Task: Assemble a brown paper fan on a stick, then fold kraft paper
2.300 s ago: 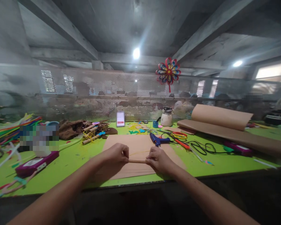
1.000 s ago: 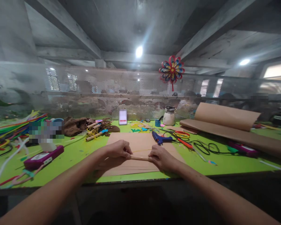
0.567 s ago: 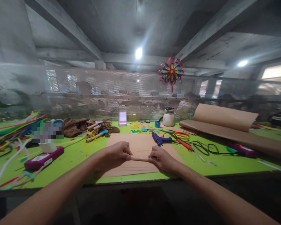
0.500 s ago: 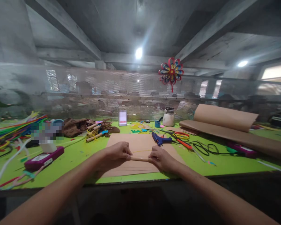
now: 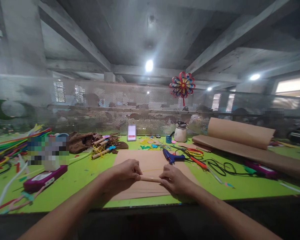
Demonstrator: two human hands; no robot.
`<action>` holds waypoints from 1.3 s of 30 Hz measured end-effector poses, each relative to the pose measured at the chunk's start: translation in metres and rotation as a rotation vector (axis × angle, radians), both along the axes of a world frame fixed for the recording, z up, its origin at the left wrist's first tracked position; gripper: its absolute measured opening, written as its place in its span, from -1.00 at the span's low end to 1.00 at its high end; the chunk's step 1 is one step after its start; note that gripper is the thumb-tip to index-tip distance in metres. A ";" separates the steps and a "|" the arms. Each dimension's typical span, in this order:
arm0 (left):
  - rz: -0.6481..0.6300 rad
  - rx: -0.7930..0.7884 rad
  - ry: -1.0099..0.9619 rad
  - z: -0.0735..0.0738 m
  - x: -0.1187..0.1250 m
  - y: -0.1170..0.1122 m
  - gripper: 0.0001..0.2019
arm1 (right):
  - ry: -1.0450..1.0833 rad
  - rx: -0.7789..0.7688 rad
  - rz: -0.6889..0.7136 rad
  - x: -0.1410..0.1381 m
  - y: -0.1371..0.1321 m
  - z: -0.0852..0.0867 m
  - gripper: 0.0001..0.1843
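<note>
Pinched between my two hands is a thin brown paper roll (image 5: 150, 179), lying crosswise over a flat stack of brown paper sheets (image 5: 140, 156). Its left end is in the closed fingers of my left hand (image 5: 128, 169); the right end is gripped by my right hand (image 5: 175, 178), thumb and fingers together. A thin yellow strand (image 5: 152, 170) runs just behind the roll. Just beyond my right hand a blue glue gun (image 5: 173, 156) rests partly on the sheets.
Right of the sheets lie orange-handled scissors (image 5: 198, 162) and a black cable (image 5: 222, 168). A large brown paper roll (image 5: 240, 133) fills the right back. Purple power strip (image 5: 45, 178), coloured pipe cleaners (image 5: 20, 141) and small paper tubes (image 5: 100, 153) are leftward. A phone (image 5: 131, 133) stands behind.
The whole scene sits slightly lower in the picture, as the head view has tipped up. Both hands keep the paper roll in almost the same place on the sheets.
</note>
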State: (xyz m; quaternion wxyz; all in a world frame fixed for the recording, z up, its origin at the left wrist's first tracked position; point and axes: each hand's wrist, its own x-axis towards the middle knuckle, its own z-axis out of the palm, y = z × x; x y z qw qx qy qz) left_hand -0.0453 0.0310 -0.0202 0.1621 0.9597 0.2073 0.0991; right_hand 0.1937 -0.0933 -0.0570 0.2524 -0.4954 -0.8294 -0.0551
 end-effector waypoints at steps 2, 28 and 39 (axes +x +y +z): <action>0.015 0.014 0.003 0.000 0.000 -0.001 -0.85 | -0.066 -0.040 -0.016 -0.001 0.002 0.008 -0.77; 0.101 0.091 0.026 0.001 -0.004 -0.009 -0.77 | -0.251 -0.034 -0.080 -0.016 0.001 0.021 -0.75; 0.237 0.141 -0.278 0.012 -0.007 -0.049 -0.69 | -0.199 -0.152 -0.072 -0.016 -0.001 0.017 -0.80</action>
